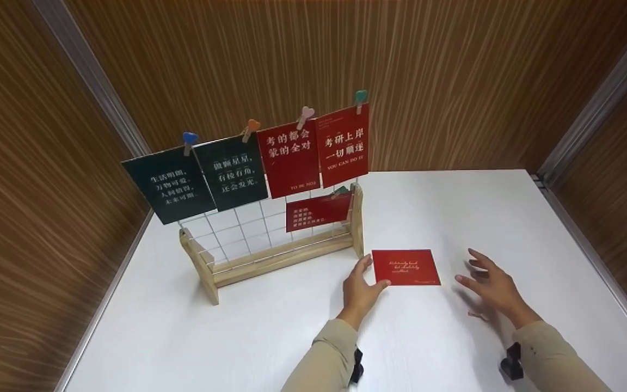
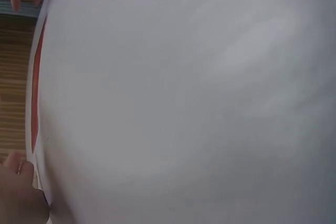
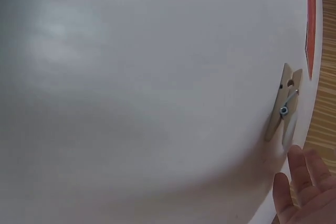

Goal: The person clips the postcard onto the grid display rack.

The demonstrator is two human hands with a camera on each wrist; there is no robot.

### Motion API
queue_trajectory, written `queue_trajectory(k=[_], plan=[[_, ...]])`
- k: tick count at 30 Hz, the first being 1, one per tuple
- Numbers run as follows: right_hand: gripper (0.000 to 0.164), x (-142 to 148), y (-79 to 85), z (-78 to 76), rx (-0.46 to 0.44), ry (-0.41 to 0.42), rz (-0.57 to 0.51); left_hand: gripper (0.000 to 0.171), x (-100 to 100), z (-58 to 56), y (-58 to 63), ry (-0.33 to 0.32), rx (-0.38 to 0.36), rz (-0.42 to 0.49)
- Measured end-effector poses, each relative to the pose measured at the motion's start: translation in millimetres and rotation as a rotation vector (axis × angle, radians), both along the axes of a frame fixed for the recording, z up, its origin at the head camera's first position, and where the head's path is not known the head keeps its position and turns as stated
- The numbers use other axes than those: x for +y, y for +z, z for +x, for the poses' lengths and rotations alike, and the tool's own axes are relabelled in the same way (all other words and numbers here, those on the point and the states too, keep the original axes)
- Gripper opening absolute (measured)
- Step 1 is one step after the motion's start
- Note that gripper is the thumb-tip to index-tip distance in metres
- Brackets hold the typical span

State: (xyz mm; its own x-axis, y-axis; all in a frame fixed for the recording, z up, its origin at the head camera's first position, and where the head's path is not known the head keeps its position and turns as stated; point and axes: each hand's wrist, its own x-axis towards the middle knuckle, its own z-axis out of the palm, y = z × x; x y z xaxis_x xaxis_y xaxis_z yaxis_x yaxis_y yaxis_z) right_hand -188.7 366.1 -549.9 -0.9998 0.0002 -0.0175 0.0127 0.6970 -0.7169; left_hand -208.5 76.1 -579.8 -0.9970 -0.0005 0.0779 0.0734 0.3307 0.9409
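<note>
A red card [image 1: 406, 267] with light script lies on the white table. My left hand [image 1: 361, 291] is at its left edge, fingers near the upper corner and thumb by the lower one; whether they touch the card, I cannot tell. To the card's right, apart from it, my right hand [image 1: 492, 288] hovers with fingers spread and nothing in them. A wooden clothespin [image 3: 284, 106] lies on the table near that hand, small and partly shaded in the head view.
Left of the hands stands a wire grid rack with a wooden base [image 1: 286, 256]. Along its top, heart-topped clips hold green cards [image 1: 169, 185] and red cards [image 1: 290, 158]. A smaller red card [image 1: 319, 212] hangs lower. Wood-grain panels [image 1: 313, 54] enclose the table.
</note>
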Motion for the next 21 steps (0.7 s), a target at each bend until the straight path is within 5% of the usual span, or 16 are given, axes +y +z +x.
queue_trajectory(k=[21], plan=[[0.086, 12, -10.0, 34.4, -0.049, 0.019, 0.021, 0.063, -3, -10.8, 1.4, -0.116, 0.032, -0.213]])
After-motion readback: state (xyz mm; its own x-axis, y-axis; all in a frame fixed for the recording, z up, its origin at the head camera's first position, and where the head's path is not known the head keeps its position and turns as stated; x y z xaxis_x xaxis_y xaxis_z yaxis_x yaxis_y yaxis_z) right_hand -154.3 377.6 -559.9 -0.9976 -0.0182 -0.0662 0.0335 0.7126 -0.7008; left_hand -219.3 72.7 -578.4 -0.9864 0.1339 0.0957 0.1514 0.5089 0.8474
